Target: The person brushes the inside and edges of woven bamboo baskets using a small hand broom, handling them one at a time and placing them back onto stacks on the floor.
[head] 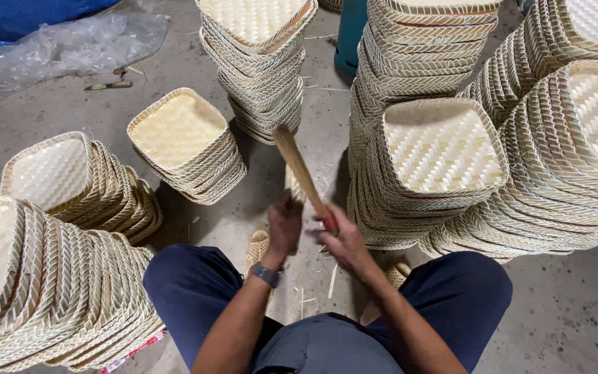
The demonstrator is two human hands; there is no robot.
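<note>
Your right hand [344,239] closes its fingers around the lower end of one bamboo strip [297,168], which slants up and away between your knees, above the concrete floor [70,111]. Your left hand [284,227] sits just beside it, fingers curled at the strip's base; you cannot tell whether they grip it. One wristwatch [266,274] is on your left wrist. At least seven stacks of woven square trays ring you: three on your left [181,142], one ahead [257,62], and three or more on your right [444,156]. One knife [109,86] lies far left.
</note>
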